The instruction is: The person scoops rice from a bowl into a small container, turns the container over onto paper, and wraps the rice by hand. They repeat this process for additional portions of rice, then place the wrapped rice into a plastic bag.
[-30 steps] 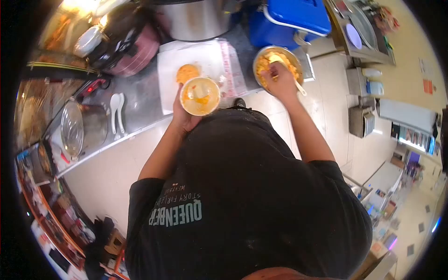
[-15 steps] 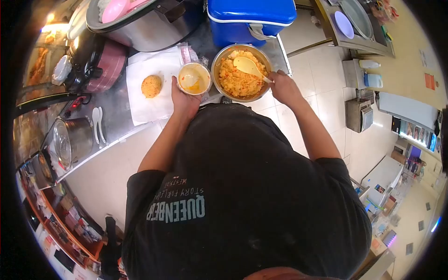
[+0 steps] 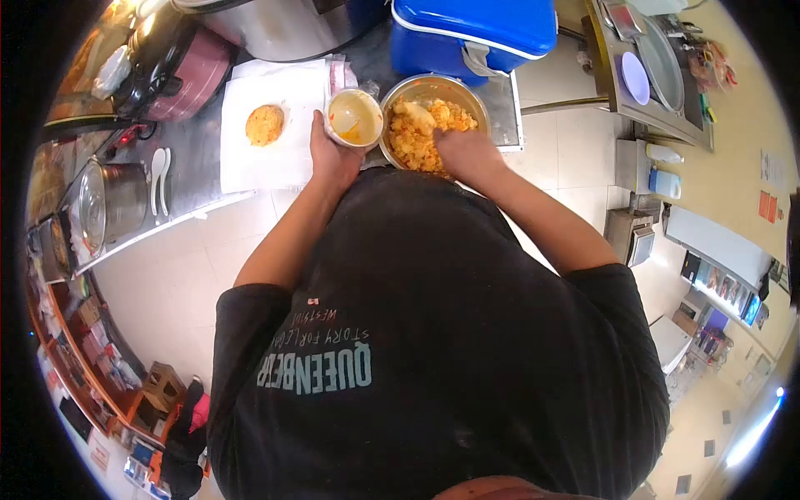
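We find the right hand (image 3: 468,157) now over the rice (image 3: 417,152) inside the bowl (image 3: 477,100); half a second ago it was at the rim. Fingers closed on the spoon (image 3: 418,119), handle hidden, head in the grains. Left hand (image 3: 337,160): fingers curled round the cup (image 3: 355,117), its mouth facing us as before. Cup round, pale, orange smears inside. Rice loose, lumpy, orange with red flecks; bowl shiny metal, round, at the counter's (image 3: 200,154) edge. Farther off, we record a rounded rice mound (image 3: 264,125), grainy, on flat white paper (image 3: 292,160); beyond, a glossy blue cooler (image 3: 475,29) with a white-edged lid.
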Demonstrator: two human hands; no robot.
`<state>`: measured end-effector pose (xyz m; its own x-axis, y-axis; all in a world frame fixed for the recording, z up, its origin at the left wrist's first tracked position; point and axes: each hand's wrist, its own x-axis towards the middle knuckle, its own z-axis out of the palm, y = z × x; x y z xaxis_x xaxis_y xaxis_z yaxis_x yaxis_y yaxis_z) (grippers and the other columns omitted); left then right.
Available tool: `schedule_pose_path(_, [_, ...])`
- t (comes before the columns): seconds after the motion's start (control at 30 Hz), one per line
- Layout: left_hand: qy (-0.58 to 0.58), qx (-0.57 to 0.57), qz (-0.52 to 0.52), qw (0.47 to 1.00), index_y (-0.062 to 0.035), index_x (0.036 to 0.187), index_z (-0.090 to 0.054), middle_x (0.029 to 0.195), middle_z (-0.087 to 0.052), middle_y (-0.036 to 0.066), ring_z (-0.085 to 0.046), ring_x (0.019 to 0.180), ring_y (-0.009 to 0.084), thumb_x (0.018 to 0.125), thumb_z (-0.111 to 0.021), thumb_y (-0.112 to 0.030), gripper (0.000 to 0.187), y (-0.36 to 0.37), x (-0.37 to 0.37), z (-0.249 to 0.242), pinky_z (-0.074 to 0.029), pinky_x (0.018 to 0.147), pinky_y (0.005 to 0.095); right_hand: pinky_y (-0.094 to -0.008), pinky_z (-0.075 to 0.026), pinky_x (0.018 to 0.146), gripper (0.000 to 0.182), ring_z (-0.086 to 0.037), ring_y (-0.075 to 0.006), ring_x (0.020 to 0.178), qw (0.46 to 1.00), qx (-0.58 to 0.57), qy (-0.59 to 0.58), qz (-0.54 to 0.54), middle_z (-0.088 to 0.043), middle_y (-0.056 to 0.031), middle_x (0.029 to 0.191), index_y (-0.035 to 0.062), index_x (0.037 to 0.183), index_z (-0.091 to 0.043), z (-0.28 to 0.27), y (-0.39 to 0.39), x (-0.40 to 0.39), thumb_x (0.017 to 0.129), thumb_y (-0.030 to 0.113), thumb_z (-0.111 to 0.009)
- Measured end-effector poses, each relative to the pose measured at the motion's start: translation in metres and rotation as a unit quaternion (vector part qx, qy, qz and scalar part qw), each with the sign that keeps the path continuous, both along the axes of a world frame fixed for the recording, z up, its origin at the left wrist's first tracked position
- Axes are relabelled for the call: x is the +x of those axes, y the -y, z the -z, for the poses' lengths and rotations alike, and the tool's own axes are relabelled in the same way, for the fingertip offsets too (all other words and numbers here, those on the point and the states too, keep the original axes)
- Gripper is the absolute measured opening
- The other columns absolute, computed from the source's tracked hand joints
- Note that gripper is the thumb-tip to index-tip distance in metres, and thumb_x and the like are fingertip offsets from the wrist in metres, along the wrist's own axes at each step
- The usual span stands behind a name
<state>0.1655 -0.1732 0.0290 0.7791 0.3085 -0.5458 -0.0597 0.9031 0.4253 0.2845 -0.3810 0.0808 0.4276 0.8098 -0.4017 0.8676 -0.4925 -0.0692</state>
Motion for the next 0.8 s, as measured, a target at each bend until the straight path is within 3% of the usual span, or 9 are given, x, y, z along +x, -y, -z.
schedule_pose_path(0.17, [0.006, 0.007, -0.002, 1.000, -0.0062, 0.151, -0.037, 0.152, -0.045, 0.019, -0.044, 0.141, 0.0381, 0.106, -0.016, -0.057, 0.071, -0.001, 0.003, 0.002, -0.033, 0.115, 0.0613, -0.0478, -0.059, 0.078, 0.020, -0.073, -0.0359, 0.096, 0.996, -0.023, -0.083, -0.008, -0.073, -0.0209, 0.100, 0.0031, 0.102, -0.070, -0.013, -0.011, 0.004, 0.088, 0.010, -0.058])
schedule_pose_path(0.27, [0.003, -0.001, 0.002, 1.000, -0.0056, 0.152, -0.036, 0.151, -0.045, 0.019, -0.043, 0.141, 0.0384, 0.106, -0.017, -0.057, 0.072, -0.002, 0.002, 0.003, -0.034, 0.115, 0.0614, -0.0476, -0.058, 0.081, 0.017, -0.072, -0.0355, 0.097, 0.995, -0.047, -0.053, 0.071, -0.073, -0.0206, 0.099, 0.0039, 0.096, -0.072, -0.044, -0.011, 0.021, 0.084, 0.010, -0.062])
schedule_pose_path(0.37, [-0.003, -0.007, 0.005, 1.000, -0.0055, 0.151, -0.037, 0.151, -0.046, 0.019, -0.044, 0.141, 0.0381, 0.105, -0.017, -0.058, 0.072, -0.002, 0.001, 0.002, -0.034, 0.115, 0.0615, -0.0478, -0.058, 0.081, 0.018, -0.072, -0.0356, 0.097, 0.990, -0.115, -0.063, 0.052, -0.072, -0.0202, 0.104, 0.0027, 0.095, -0.073, -0.043, -0.028, 0.015, 0.083, 0.010, -0.063])
schedule_pose_path(0.4, [-0.001, -0.004, 0.006, 1.000, -0.0056, 0.151, -0.038, 0.151, -0.047, 0.019, -0.044, 0.140, 0.0379, 0.105, -0.017, -0.058, 0.072, -0.001, 0.000, 0.003, -0.034, 0.115, 0.0617, -0.0476, -0.057, 0.084, 0.021, -0.071, -0.0372, 0.098, 0.994, -0.046, -0.089, 0.050, -0.072, -0.0218, 0.106, 0.0007, 0.098, -0.074, -0.042, -0.031, 0.005, 0.082, 0.009, -0.062])
schedule_pose_path(0.5, [0.010, -0.005, 0.004, 1.000, -0.0054, 0.150, -0.039, 0.150, -0.047, 0.018, -0.045, 0.140, 0.0375, 0.106, -0.018, -0.056, 0.071, 0.002, 0.001, 0.004, -0.034, 0.114, 0.0617, -0.0475, -0.056, 0.086, 0.019, -0.070, -0.0391, 0.098, 0.985, -0.036, -0.162, 0.049, -0.072, -0.0236, 0.102, -0.0017, 0.094, -0.073, -0.016, -0.038, -0.004, 0.083, 0.011, -0.062])
schedule_pose_path(0.63, [0.014, -0.017, -0.005, 1.000, -0.0046, 0.149, -0.039, 0.150, -0.046, 0.018, -0.044, 0.140, 0.0371, 0.107, -0.020, -0.054, 0.067, 0.003, 0.003, -0.003, -0.035, 0.114, 0.0612, -0.0508, -0.053, 0.087, 0.022, -0.069, -0.0400, 0.096, 0.970, 0.081, -0.225, 0.044, -0.071, -0.0228, 0.097, -0.0007, 0.092, -0.071, -0.011, -0.019, 0.004, 0.092, 0.017, -0.057])
schedule_pose_path(0.73, [0.009, -0.018, -0.009, 1.000, -0.0044, 0.150, -0.039, 0.150, -0.046, 0.018, -0.044, 0.140, 0.0371, 0.107, -0.020, -0.053, 0.067, 0.004, 0.005, -0.007, -0.034, 0.115, 0.0612, -0.0515, -0.051, 0.084, 0.026, -0.067, -0.0414, 0.094, 0.940, 0.082, -0.324, 0.069, -0.070, -0.0220, 0.096, -0.0003, 0.093, -0.069, -0.013, -0.005, 0.014, 0.097, 0.022, -0.057])
schedule_pose_path(0.8, [0.005, -0.017, -0.013, 1.000, -0.0042, 0.150, -0.039, 0.150, -0.046, 0.018, -0.043, 0.140, 0.0372, 0.107, -0.020, -0.053, 0.067, 0.004, 0.005, -0.009, -0.034, 0.115, 0.0615, -0.0470, -0.051, 0.074, 0.029, -0.067, -0.0351, 0.081, 0.923, 0.117, -0.349, 0.115, -0.068, -0.0181, 0.084, 0.0000, 0.093, -0.069, -0.008, 0.012, 0.019, 0.099, 0.025, -0.056])
